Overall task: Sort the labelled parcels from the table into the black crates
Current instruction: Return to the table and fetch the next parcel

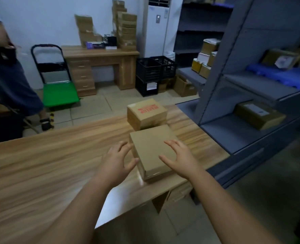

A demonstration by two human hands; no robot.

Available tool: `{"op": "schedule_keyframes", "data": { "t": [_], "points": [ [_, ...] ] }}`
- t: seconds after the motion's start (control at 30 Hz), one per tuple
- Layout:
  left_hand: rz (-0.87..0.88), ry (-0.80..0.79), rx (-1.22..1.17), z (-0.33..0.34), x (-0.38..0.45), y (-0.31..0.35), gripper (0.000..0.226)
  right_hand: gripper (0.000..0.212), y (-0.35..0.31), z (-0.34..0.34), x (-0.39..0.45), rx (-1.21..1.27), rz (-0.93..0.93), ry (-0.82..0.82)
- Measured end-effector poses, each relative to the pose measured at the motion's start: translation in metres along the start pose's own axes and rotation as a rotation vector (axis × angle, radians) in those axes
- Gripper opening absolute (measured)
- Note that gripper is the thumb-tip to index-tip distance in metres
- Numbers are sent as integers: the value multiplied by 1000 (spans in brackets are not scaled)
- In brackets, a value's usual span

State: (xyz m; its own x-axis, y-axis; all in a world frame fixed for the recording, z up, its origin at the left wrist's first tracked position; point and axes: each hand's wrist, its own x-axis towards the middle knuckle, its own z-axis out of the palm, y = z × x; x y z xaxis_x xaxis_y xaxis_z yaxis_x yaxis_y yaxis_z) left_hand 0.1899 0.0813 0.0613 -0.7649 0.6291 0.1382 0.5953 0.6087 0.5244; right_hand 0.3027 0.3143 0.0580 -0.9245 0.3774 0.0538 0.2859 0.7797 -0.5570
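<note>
1. The left hand was spread, fingers straight, at the left side of the plain cardboard parcel; its fingertips lay at the parcel's left edge, though motion blur hid whether they touched it.

2. The right hand was likewise spread, over the right part of the parcel's top. Neither hand had curled round anything, so the parcel did not look gripped or lifted yet.

3. That parcel rested on the bench close to its right-hand near corner. No label showed on its top face; any label would have been on a hidden side.

4. Just behind it, toward the bench's far edge, sat a second cardboard parcel with red print, apparently touching the first or very nearly so. No hand was on it.

5. The black crates stood on the floor well beyond the bench, against the far wall beside a wooden desk. Their insides were too dark to tell whether any parcels were in them.

6. Judged from this, two parcels were left on the bench and the carry of the nearer one had not begun; the second would follow. How many had already been sorted could not be told.

7. A green hand trolley and another person stood at the left, and grey shelving holding boxes rose at the right.
</note>
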Motion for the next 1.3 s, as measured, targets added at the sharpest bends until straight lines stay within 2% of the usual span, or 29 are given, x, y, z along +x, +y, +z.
{"op": "schedule_keyframes", "data": {
  "t": [0.2,0.43,0.63,0.73,0.83,0.97,1.13,1.23,1.3],
  "points": [
    [-21,-93,6,49,46,19,62,72,64,0,31,-9,34,-46],
    [-132,-108,63,109,86,33,65,72,138,0,81,-11,9,-164],
    [-465,-232,189,162,86,16,84,89,183,24,119,-162,-62,-385],
    [-563,-280,114,177,75,7,93,95,192,45,122,-176,-93,-423],
    [-572,-226,-49,179,69,1,93,97,192,58,122,-189,-127,-382],
    [-603,-116,-103,161,52,-9,92,104,172,74,121,-161,-169,-364],
    [-601,119,-154,103,30,-30,113,106,124,102,113,-44,-136,-408],
    [-557,220,-120,65,25,-37,115,96,97,115,109,87,-107,-495],
    [-441,258,-55,44,25,-39,109,77,78,121,109,151,-127,-577]
  ]
}}
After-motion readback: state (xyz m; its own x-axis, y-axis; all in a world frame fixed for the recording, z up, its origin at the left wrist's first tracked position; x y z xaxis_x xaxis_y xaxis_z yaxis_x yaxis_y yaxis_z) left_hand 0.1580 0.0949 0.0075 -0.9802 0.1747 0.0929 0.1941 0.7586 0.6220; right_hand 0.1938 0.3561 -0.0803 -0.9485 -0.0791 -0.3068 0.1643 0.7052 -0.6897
